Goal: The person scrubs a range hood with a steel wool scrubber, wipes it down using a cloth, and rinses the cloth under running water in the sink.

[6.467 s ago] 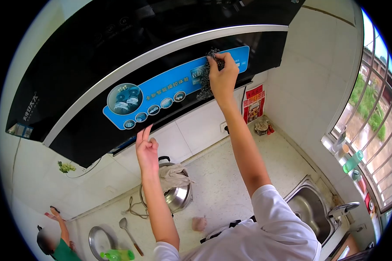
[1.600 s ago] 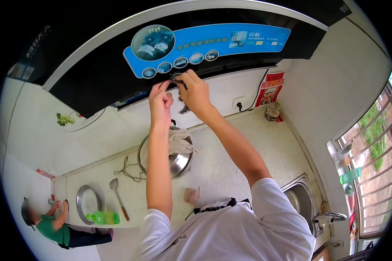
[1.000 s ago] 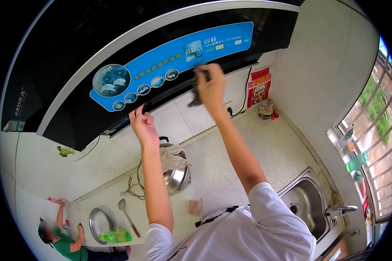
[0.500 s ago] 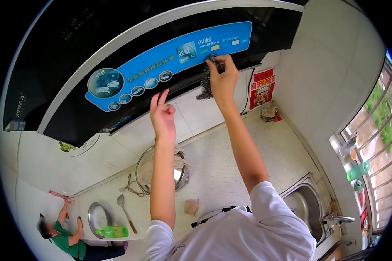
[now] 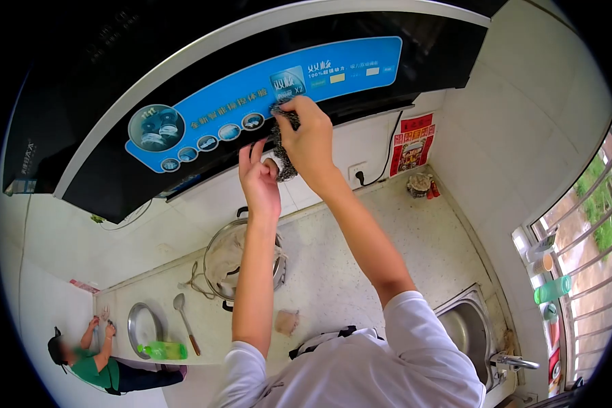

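Observation:
The black range hood (image 5: 435, 58) hangs overhead, a blue label (image 5: 217, 102) across its front. My right hand (image 5: 311, 139) is closed on a dark grey steel wool scrubber (image 5: 285, 163) and presses it at the label's lower edge, near the middle. Part of the scrubber is hidden behind my fingers and hangs below the hood's edge. To its left, my left hand (image 5: 260, 187) is raised at the hood's lower edge, two fingers stretched up and the others loosely bent. Nothing shows in it.
Below is a counter (image 5: 347, 245) with a lidded pot (image 5: 224, 262), a spatula (image 5: 185, 323), a metal basin (image 5: 134, 326) and a green bottle (image 5: 163, 351). A sink (image 5: 466, 326) lies to the right. Another person (image 5: 95, 367) stands at far left.
My right hand has moved left along the hood with the scrubber, coming close to my left hand. The left hand has shifted slightly. The other person's hands have come together.

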Tool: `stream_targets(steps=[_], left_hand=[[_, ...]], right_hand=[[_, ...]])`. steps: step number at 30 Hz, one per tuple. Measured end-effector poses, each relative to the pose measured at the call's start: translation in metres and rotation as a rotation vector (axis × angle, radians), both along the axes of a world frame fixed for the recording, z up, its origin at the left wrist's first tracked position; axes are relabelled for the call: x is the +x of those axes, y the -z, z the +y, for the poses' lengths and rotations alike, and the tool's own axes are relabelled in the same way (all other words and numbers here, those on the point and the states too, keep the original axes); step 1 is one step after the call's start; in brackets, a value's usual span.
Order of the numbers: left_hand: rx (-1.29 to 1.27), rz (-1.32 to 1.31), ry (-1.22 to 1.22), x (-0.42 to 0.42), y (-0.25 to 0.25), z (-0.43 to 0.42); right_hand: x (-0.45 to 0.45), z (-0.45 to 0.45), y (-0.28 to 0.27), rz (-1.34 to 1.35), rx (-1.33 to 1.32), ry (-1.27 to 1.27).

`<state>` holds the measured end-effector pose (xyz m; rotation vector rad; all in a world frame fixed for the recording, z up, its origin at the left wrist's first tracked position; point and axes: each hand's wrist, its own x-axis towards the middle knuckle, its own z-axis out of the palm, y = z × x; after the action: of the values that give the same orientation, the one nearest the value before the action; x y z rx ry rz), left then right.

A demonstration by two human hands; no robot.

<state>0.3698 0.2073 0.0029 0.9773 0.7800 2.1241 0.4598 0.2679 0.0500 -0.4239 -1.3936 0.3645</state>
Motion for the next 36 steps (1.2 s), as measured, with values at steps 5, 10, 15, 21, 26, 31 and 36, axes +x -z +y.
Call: stream_targets(steps=[5, 10, 15, 21, 26, 31, 36], left_hand=[[-0.034, -0.010, 0.034, -0.006, -0.001, -0.004], [-0.020, -0.003, 0.023, -0.002, 0.000, -0.005], [-0.009, 0.051, 0.127, -0.011, -0.001, -0.012], [-0.021, 0.035, 0.240, -0.019, -0.001, -0.013], [-0.026, 0.071, 0.220, -0.019, -0.007, -0.019], [0.006, 0.019, 0.205, -0.017, 0.001, -0.008], [0.038, -0.039, 0.145, -0.010, 0.003, -0.006]], right_hand=[[0.030, 0.022, -0.005, 0.079, -0.024, 0.074], [-0.005, 0.000, -0.001, -0.082, 0.084, 0.051], [0.021, 0.010, -0.010, 0.008, 0.028, 0.192], [-0.005, -0.010, -0.005, -0.119, 0.028, 0.172], [0.026, 0.010, -0.021, 0.059, -0.003, 0.264], [0.002, -0.005, -0.016, -0.049, 0.067, 0.216], [0.025, 0.010, -0.024, -0.042, 0.102, 0.269]])
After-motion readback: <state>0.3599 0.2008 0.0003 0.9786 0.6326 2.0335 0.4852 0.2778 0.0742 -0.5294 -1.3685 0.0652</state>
